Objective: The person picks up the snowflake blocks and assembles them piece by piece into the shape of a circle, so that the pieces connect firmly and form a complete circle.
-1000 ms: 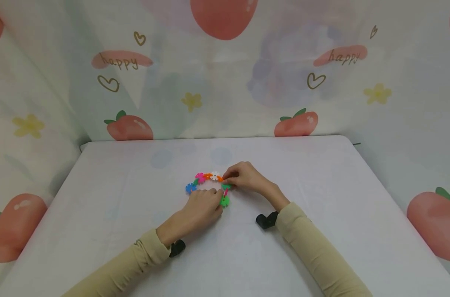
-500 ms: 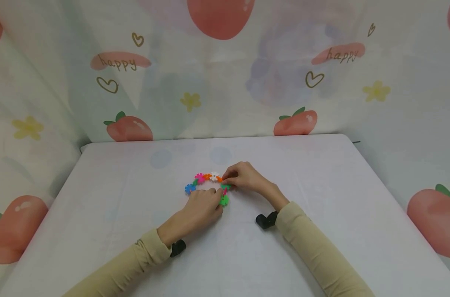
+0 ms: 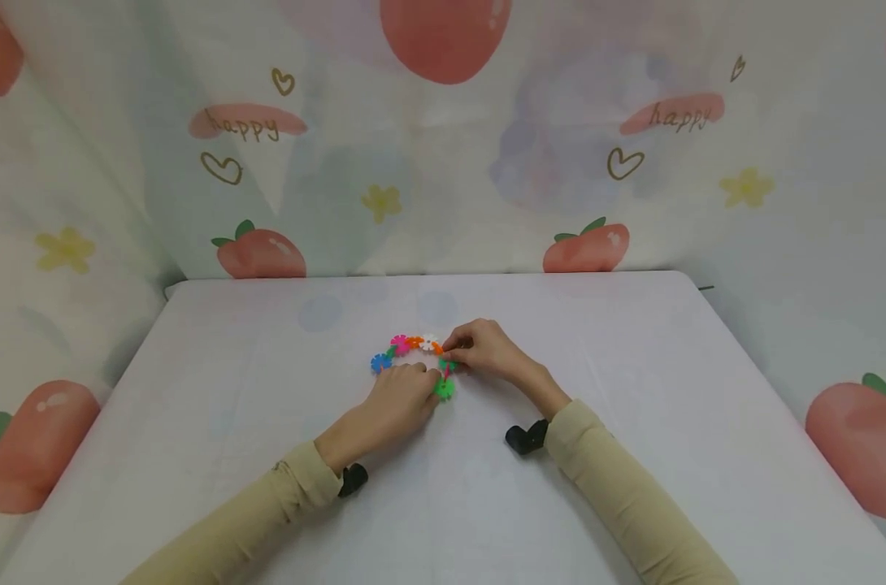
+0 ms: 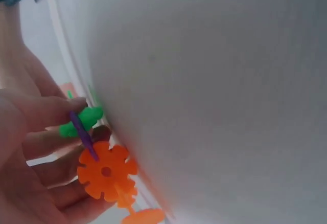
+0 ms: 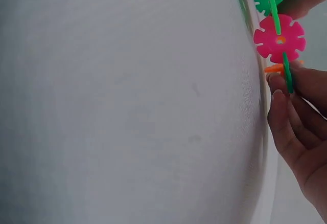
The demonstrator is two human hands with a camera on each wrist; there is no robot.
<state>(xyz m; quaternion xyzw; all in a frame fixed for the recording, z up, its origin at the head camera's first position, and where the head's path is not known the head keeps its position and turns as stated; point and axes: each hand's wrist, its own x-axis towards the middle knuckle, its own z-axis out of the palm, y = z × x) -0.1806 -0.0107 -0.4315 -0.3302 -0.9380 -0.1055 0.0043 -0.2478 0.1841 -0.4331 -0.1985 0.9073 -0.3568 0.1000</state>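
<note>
A ring of linked notched plastic discs lies between the two hands in the head view, with a blue disc [image 3: 380,363], a pink disc [image 3: 401,345], a white disc [image 3: 428,342] and a light green disc [image 3: 445,389]. The left hand [image 3: 402,396] grips the near side and covers part of it. Its thumb and fingers pinch a green disc [image 4: 84,121] joined to a purple disc [image 4: 85,134]; an orange disc [image 4: 106,172] hangs beside them. At the right side, the right hand [image 3: 487,349] pinches a dark green disc [image 5: 287,73] where an orange disc [image 5: 273,68] meets it.
A white cloth covers the table [image 3: 618,349]. Behind it rises a printed curtain [image 3: 450,179] with fruit and flowers. Black wrist cameras [image 3: 527,437] sit under both cuffs.
The left hand and the near side of the ring have shifted slightly away from the person. The right hand keeps its pinch in nearly the same place.
</note>
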